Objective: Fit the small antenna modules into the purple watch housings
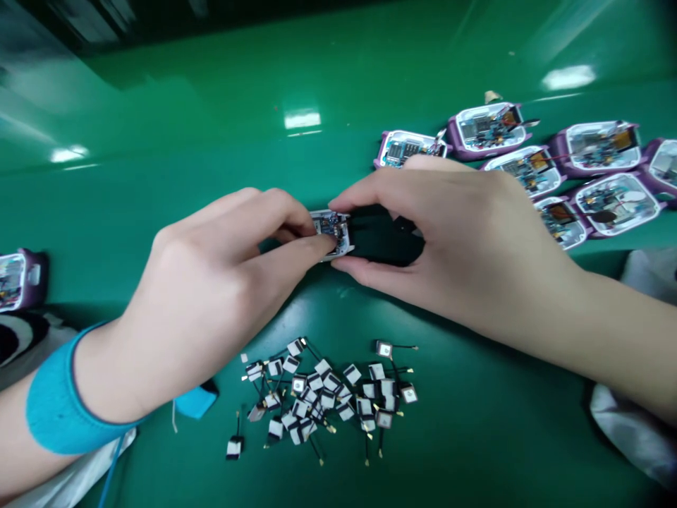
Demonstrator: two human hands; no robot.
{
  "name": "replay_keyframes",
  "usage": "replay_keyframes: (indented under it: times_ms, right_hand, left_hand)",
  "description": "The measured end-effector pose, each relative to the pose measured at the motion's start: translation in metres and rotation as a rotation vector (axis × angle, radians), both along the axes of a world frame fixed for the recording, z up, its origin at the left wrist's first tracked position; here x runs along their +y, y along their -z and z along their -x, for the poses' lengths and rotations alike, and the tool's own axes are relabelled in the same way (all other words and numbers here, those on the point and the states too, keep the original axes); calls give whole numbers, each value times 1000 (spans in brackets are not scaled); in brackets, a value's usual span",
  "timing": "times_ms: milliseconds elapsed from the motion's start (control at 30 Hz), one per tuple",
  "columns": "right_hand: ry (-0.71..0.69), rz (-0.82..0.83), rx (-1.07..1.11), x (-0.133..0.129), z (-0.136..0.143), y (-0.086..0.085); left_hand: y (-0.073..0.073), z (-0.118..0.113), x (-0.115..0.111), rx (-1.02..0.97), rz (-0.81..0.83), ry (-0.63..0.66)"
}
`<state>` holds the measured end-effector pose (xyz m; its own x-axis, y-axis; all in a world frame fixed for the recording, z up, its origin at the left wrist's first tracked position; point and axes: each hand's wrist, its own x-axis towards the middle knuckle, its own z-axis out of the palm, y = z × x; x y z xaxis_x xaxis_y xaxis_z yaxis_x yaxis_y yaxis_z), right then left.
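Between my hands, at the middle of the view, is a small white-rimmed device housing (343, 238) with a circuit board inside. My left hand (227, 275) is closed on its left side, the thumb and index finger over the board. My right hand (449, 233) grips the housing's right end from above and below, thumb and finger curved round it. Nearer to me lies a pile of small square modules (328, 395) with short black cables and gold-coloured tips. A blue band (63, 402) is round my left wrist.
Several open purple device housings (603, 159) with circuit boards stand at the upper right of the green table (211, 120). Another purple housing (34, 279) is at the far left edge. A blue piece (195, 401) lies beside my left wrist.
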<state>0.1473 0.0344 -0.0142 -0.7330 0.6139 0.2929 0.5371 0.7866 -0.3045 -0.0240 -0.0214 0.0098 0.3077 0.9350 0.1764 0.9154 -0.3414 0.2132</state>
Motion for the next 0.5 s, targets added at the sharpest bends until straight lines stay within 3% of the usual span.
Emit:
replay_keyframes:
  times_ms: [500]
  right_hand:
    - [3,11,-37,2,0,-2]
  left_hand:
    - [-1,-3,-5,-60,62,-76]
